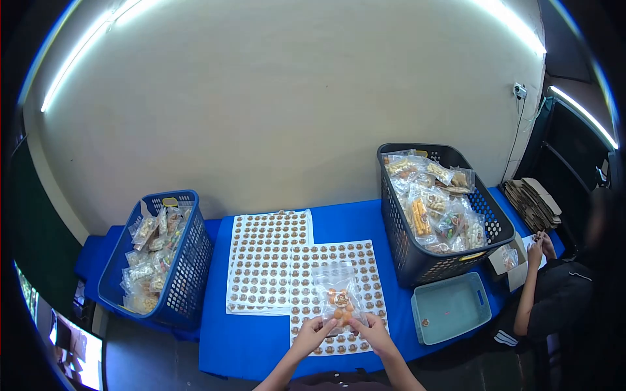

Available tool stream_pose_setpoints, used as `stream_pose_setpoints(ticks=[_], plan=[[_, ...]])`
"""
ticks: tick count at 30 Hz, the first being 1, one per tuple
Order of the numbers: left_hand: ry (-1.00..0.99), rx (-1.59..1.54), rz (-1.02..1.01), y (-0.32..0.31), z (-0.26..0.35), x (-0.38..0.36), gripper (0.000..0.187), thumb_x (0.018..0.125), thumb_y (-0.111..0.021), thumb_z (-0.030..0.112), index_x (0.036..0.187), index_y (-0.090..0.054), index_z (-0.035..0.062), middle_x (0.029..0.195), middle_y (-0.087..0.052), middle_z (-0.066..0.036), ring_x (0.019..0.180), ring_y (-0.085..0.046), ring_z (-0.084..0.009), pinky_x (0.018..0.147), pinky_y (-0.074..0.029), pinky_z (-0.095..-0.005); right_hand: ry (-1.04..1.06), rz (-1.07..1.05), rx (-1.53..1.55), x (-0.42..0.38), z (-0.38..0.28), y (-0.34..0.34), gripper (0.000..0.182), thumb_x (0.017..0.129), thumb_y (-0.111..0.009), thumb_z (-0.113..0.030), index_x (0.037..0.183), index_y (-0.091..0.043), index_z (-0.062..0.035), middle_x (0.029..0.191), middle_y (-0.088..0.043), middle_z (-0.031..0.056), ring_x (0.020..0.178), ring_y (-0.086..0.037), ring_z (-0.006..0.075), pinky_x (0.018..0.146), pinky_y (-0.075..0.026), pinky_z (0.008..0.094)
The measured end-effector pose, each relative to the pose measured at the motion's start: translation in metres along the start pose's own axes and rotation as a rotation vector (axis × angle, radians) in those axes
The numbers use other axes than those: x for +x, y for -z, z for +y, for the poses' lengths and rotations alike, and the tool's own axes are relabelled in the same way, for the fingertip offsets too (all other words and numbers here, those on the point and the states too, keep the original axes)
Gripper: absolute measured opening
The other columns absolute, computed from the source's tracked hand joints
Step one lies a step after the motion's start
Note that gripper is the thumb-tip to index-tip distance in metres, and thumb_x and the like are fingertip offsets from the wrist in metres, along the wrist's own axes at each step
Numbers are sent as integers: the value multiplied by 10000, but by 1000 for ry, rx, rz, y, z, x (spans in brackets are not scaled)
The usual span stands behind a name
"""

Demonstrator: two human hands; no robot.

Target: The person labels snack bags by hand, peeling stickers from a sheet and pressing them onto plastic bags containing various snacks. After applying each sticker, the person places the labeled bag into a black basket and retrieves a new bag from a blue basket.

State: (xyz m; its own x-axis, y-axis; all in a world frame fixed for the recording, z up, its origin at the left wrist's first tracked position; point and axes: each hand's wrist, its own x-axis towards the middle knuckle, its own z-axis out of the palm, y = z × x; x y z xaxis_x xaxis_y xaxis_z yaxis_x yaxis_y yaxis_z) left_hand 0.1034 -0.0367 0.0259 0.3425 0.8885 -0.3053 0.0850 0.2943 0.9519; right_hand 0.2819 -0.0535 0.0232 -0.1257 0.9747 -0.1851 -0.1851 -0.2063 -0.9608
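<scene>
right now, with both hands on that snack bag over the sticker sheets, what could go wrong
1. The snack bag is pinched only at its bottom edge by the left hand and right hand, so it could flop or slip.
2. It lies over the sticker sheets, so dragging it might scuff or lift stickers.

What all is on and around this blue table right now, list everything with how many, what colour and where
clear plastic snack bag: one, orange snacks inside, round sticker on front, held over the sheets
white sticker sheets: several, rows of brown round stickers, table centre
blue plastic basket: one, full of snack bags, left end
dark plastic basket: one, full of snack bags, right
light teal plastic tray: one, nearly empty, front right
brown cardboard stack: one, far right
blue table: one
seated person: one, dark clothes, right edge
left hand: holds the bag's lower edge
right hand: same
</scene>
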Motion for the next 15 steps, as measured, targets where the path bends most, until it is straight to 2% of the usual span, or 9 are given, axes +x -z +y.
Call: stream_pose_setpoints(ticks=[3, 6, 7, 13, 15], plan=[[40, -199, -69, -12, 7, -5, 394, 840, -531, 342, 974, -573, -26, 786, -618, -71, 727, -589, -101, 649, -471, -208, -3, 93, 55, -4, 7, 4, 139, 799, -598, -165, 813, -600, -26, 650, -557, -8, 586, -494, 48, 511, -375, 182], [51, -100, -175, -13, -2, 2, 392, 833, -536, 360, 931, -583, -17, 766, -620, -84, 724, -591, -106, 663, -475, -216, 22, 150, 123, -11, 4, 5, 118, 797, -596, -138, 800, -592, -20, 667, -562, 6, 596, -500, 61, 545, -394, 193], [13, -125, -170, -17, -3, 3, 362, 835, -537, 355, 844, -584, -5, 729, -608, -63, 666, -566, -83, 622, -459, -199, 36, 160, 130, -14, 2, 5, 121, 799, -593, -139, 806, -589, -18, 674, -562, 7, 600, -499, 62, 552, -398, 196], [-79, -127, -141, -35, -3, 5, 328, 845, -526, 337, 716, -545, 36, 638, -555, -13, 583, -488, -48, 561, -406, -182, -37, 117, 152, -27, 9, 21, 154, 788, -615, -177, 852, -585, -40, 741, -579, 11, 645, -517, 71, 585, -417, 206], [-20, -106, -185, -34, -14, 10, 322, 844, -522, 345, 771, -562, 34, 661, -557, -7, 594, -488, -46, 569, -406, -186, -35, 125, 199, -30, 11, 20, 151, 788, -614, -162, 860, -586, -34, 752, -580, 14, 656, -519, 74, 604, -420, 209]])
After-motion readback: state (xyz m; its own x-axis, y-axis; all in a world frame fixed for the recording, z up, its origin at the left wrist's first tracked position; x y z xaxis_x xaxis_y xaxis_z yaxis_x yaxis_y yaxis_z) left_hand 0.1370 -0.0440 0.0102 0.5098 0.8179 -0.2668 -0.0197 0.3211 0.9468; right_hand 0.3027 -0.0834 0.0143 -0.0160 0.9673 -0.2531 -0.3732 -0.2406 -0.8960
